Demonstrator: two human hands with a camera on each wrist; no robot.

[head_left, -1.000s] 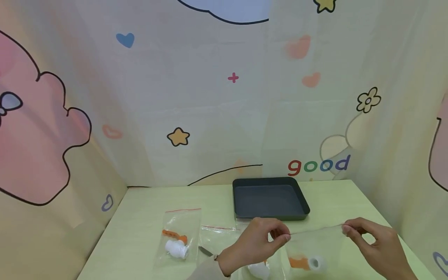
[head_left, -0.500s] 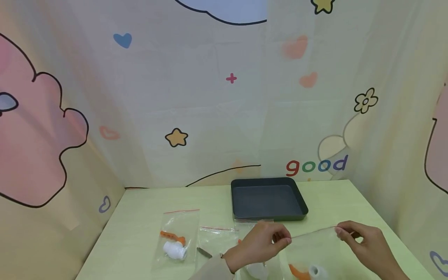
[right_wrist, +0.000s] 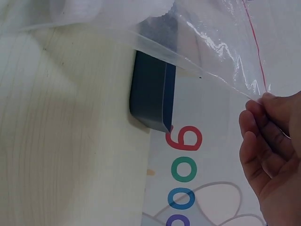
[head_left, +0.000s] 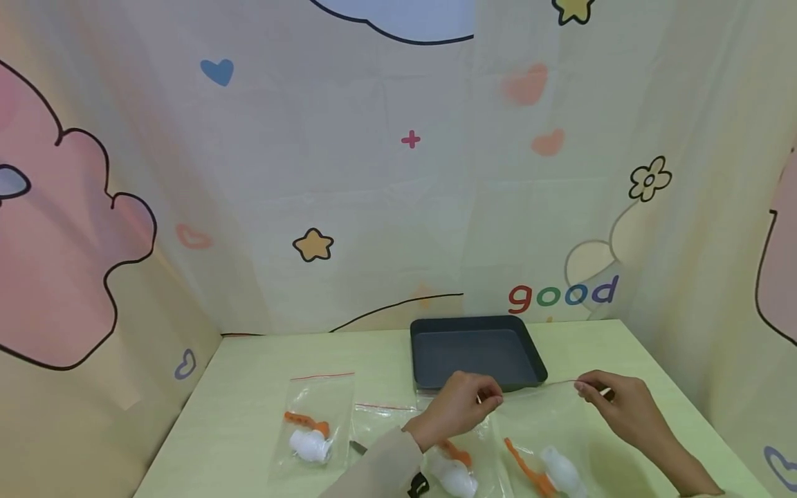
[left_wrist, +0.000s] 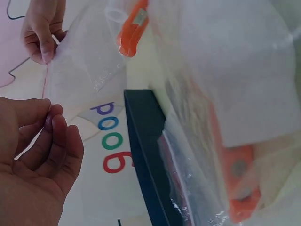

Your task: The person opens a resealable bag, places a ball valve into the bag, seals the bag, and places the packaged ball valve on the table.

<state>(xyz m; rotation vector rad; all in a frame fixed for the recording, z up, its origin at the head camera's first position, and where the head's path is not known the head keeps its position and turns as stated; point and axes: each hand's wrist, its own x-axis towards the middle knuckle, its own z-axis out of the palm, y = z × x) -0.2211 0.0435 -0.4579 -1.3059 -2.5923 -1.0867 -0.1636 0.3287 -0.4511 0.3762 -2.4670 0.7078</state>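
Note:
A clear zip bag (head_left: 542,415) with a red-lined top edge is stretched between my two hands. My left hand (head_left: 461,408) pinches its left top corner between thumb and fingertips, and my right hand (head_left: 629,408) pinches the right one. Low in the bag are a long orange piece (head_left: 523,463) and a white bottle-shaped piece (head_left: 563,470). Through the left wrist view, the orange piece (left_wrist: 131,35) shows a small grey metal part. The right wrist view has the bag's film (right_wrist: 216,42) taut from the right fingertips.
A dark rectangular tray (head_left: 479,353) stands at the table's back, just beyond the hands. Left of the held bag lie a bag (head_left: 479,432) with orange and white pieces, partly behind the left arm, another bag (head_left: 386,418) with a dark grey blade-like piece, and a farther bag (head_left: 320,394).
Both hands have moved up and toward the tray, the right also leftward, carrying the bag's top edge. The white and orange pieces in the bag have turned and now show more fully.

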